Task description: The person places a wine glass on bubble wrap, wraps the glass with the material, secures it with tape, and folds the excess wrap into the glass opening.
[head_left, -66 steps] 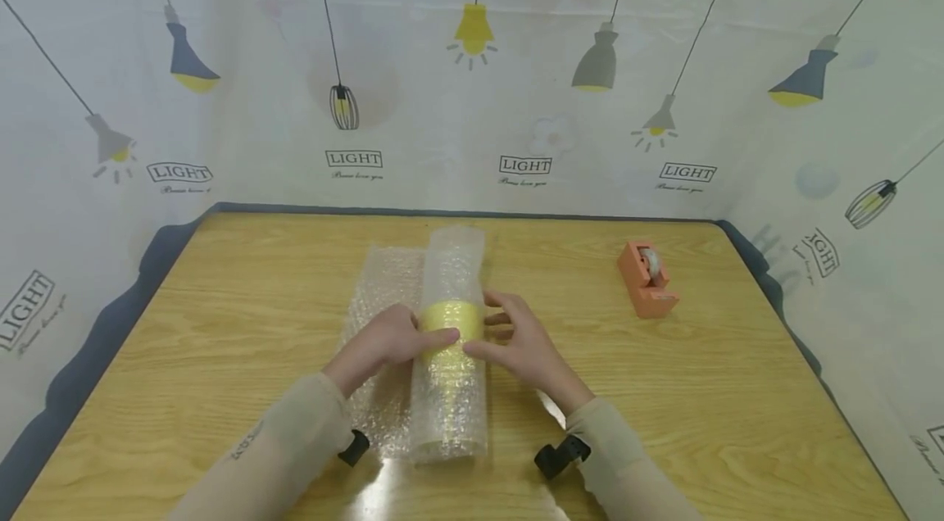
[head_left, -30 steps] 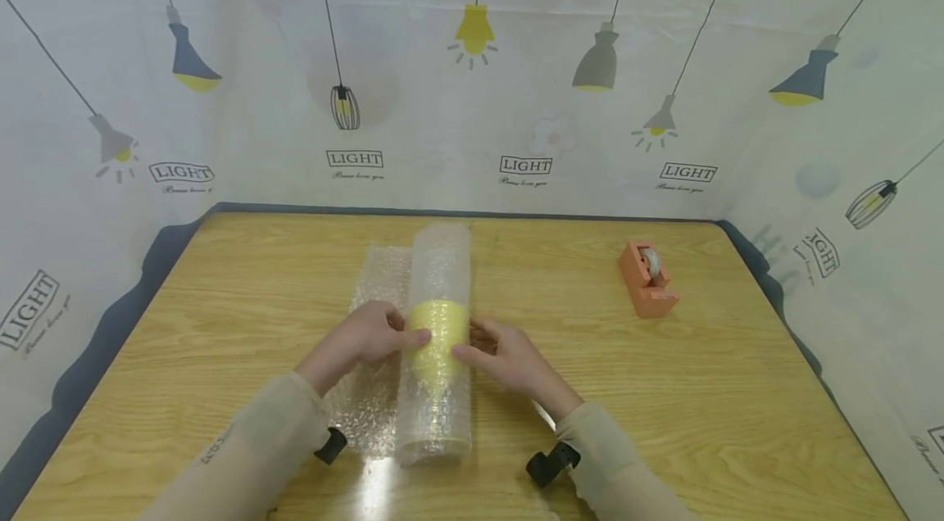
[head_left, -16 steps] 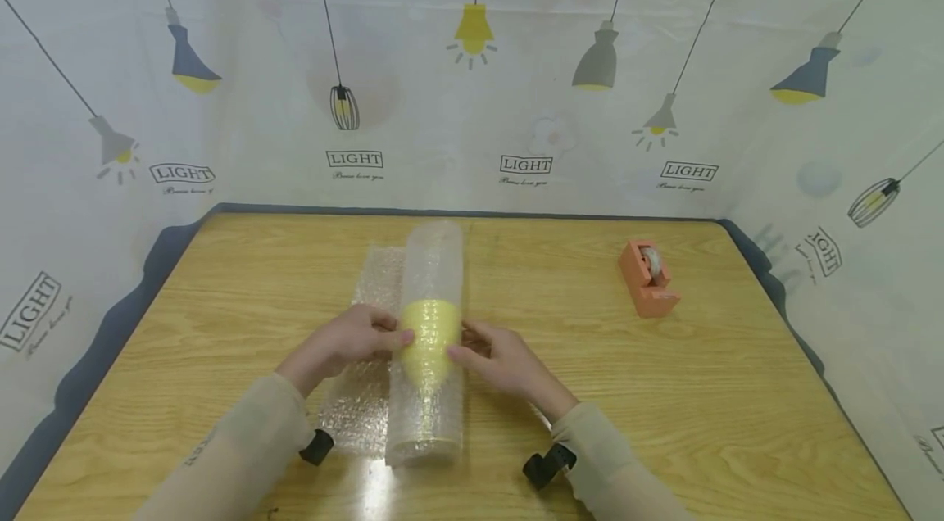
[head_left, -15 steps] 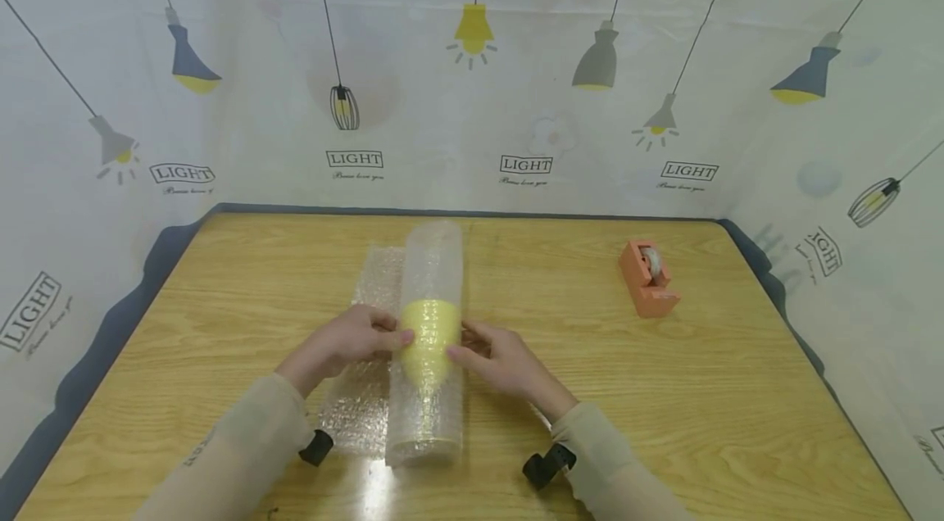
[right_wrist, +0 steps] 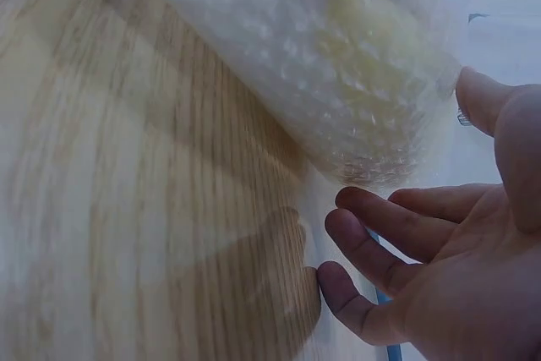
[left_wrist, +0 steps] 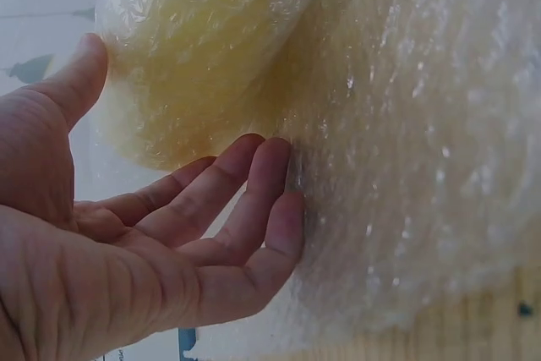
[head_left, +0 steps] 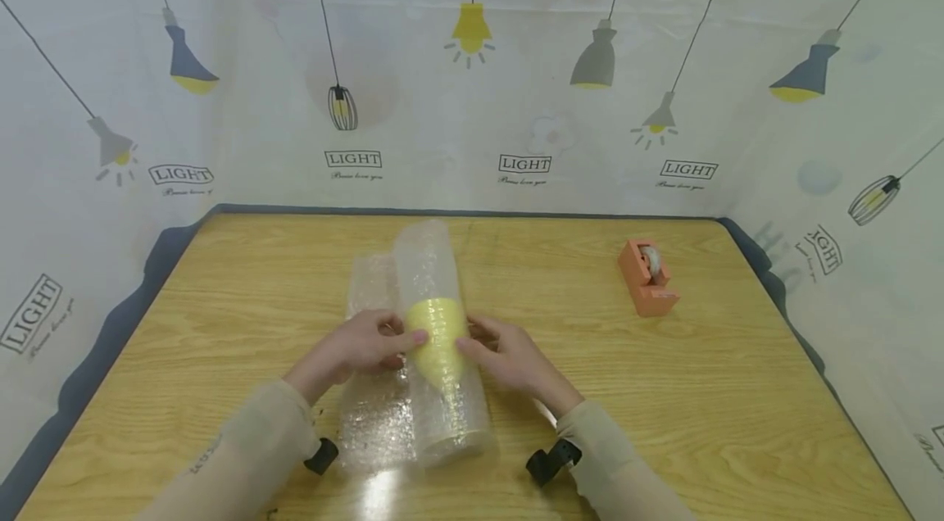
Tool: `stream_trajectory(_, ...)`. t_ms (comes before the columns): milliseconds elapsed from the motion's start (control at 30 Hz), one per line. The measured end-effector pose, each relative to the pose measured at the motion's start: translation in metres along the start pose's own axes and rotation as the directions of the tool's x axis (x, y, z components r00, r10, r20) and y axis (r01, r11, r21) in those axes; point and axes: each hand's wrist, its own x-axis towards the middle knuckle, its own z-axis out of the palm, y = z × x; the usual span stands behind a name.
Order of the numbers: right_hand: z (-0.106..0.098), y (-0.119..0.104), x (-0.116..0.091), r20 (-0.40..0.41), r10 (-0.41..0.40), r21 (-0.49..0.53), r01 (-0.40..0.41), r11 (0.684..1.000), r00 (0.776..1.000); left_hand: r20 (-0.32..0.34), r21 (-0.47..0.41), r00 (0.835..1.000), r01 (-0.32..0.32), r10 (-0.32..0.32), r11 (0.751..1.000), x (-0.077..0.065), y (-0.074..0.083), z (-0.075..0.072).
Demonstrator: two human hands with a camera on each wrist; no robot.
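Note:
A roll of clear bubble wrap (head_left: 428, 267) lies lengthwise on the table, its near end slanted to the right. Inside shows a yellow goblet-shaped thing (head_left: 440, 341), with a rounded bowl narrowing toward the near end. A flat stretch of bubble wrap (head_left: 374, 423) extends out on the left. My left hand (head_left: 369, 343) holds the roll's left side, thumb on top; in the left wrist view its bent fingers (left_wrist: 269, 183) reach beneath. From the right, my right hand (head_left: 512, 353) holds the roll with thumb on it and fingers (right_wrist: 372, 213) low at its side.
An orange tape dispenser (head_left: 647, 279) with a roll of tape stands at the right rear of the wooden table (head_left: 701, 398). A lamp-printed cloth (head_left: 442, 120) hangs behind and along both sides.
The roll first shifted left over the flat bubble wrap, leaving less of it exposed. Since half a second ago its near end has swung right, and the left hand has moved slightly right.

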Motion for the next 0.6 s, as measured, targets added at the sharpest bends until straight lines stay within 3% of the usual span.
stream_trajectory(200, -0.0021, 0.001, -0.0002, 0.006, -0.001, 0.013, 0.001, 1.0, 1.0, -0.03, 0.014, 1.0, 0.006, -0.006, 1.0, -0.0014, 0.0014, 0.0057)
stream_trajectory(600, -0.0023, 0.0049, 0.0007, 0.002, 0.0, 0.029, 0.0, 1.0, 1.0, -0.018, 0.011, 1.0, -0.001, 0.001, 1.0, -0.004, 0.0034, 0.0072)
